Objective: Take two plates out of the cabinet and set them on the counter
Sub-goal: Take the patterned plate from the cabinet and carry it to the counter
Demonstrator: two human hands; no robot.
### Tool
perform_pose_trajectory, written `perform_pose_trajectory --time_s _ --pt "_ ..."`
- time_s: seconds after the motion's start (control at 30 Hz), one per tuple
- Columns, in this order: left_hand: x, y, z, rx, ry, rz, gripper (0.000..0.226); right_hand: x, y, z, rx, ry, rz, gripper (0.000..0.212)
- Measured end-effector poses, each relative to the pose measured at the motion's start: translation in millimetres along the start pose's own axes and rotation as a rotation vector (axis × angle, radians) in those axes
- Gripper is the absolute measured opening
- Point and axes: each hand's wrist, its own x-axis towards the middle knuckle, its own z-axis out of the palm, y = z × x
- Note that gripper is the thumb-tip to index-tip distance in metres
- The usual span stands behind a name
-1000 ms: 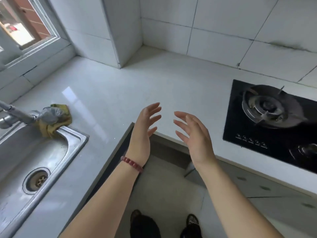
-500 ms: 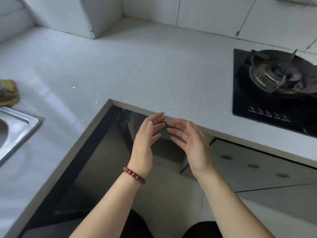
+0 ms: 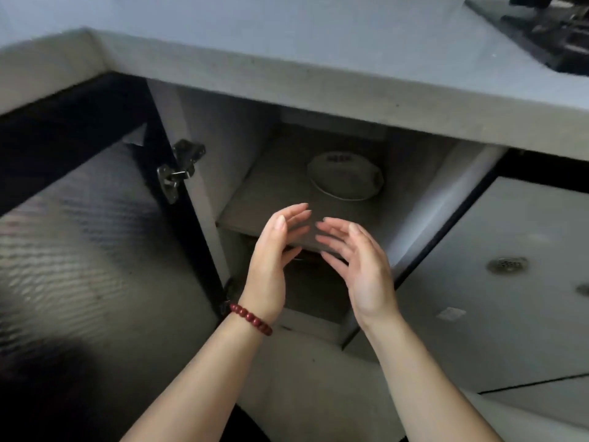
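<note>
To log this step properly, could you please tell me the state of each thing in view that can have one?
cabinet door: swung wide open to the left
white dishes: stacked on the upper shelf inside the cabinet, untouched
left hand: open, holds nothing, in front of the shelf edge
right hand: open, holds nothing, facing the left hand

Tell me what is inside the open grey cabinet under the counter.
On its grey upper shelf lies a stack of round white dishes, too blurred to count. The space below the shelf is dark and partly covered by the left hand and right hand.
</note>
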Motion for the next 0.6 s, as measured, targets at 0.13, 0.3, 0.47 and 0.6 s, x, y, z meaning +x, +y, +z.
perform_pose_trajectory --time_s 0.13,0.3,0.47,0.6 --pt "25.0 -53.7 -1.3 -0.012 -0.048 0.057 0.045 22.9 45.3 -13.6 -0.010 0.025 -0.073 0.033" --pt "57.6 -83.4 0.8 -0.052 -0.110 0.076 0.053 55.4 72.1 -24.4 0.065 0.119 -0.125 0.034" --pt "83.7 -93.2 3.2 -0.088 -0.158 0.060 0.054 79.2 82.9 -25.8 0.085 0.195 -0.143 0.036" --pt "102.9 -101.6 2.2 -0.100 -0.207 0.035 0.053 90.0 91.1 -27.1 0.102 0.255 -0.135 0.037"
